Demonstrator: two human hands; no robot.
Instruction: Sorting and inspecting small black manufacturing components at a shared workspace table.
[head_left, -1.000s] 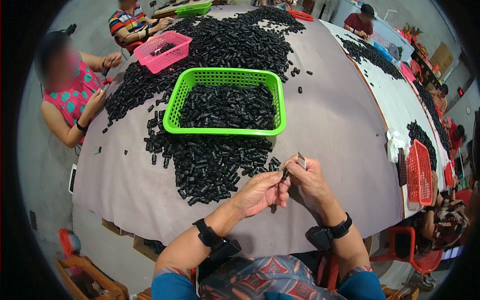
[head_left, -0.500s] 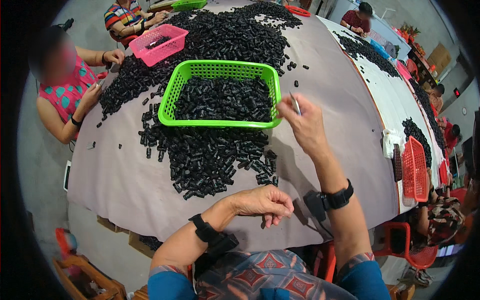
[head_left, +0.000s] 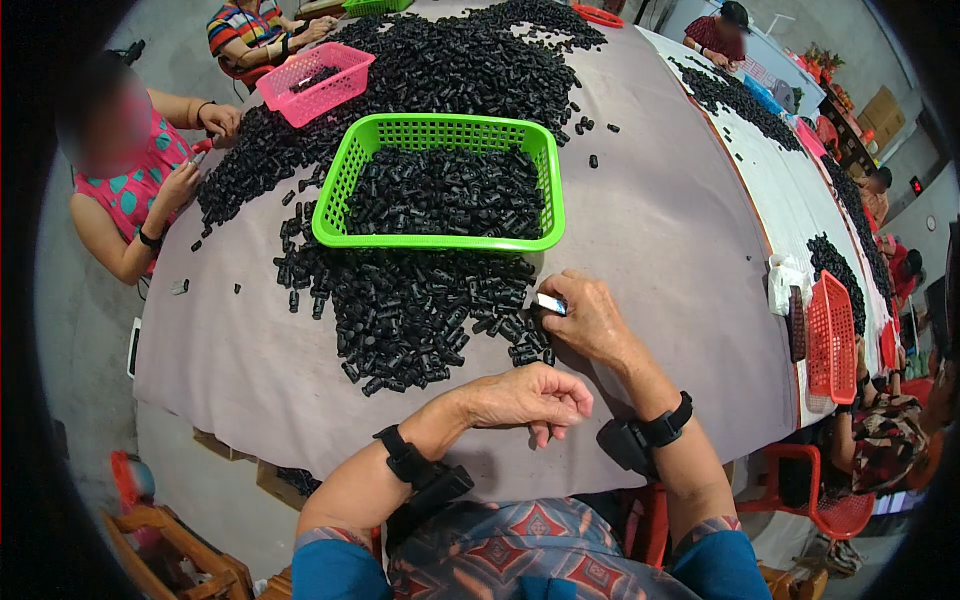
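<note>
While my right hand (head_left: 590,320) rests at the near edge of the heap of small black cylinders (head_left: 420,310), its fingers pinch a small flat metal blade (head_left: 549,302). The blade's long axis runs roughly left to right across the table, its free end pointing left toward the heap, just beside the nearest loose cylinders. My left hand (head_left: 525,397) lies on the grey tablecloth (head_left: 660,230) nearer my body, fingers curled loosely into a half fist; I cannot tell whether anything sits inside it. The two hands are near each other but apart. Behind the heap stands a green basket (head_left: 545,190) filled with more black cylinders. Farther left, a pink basket (head_left: 345,95) sits among another spread of the parts, where another person's hands (head_left: 215,120) work.
</note>
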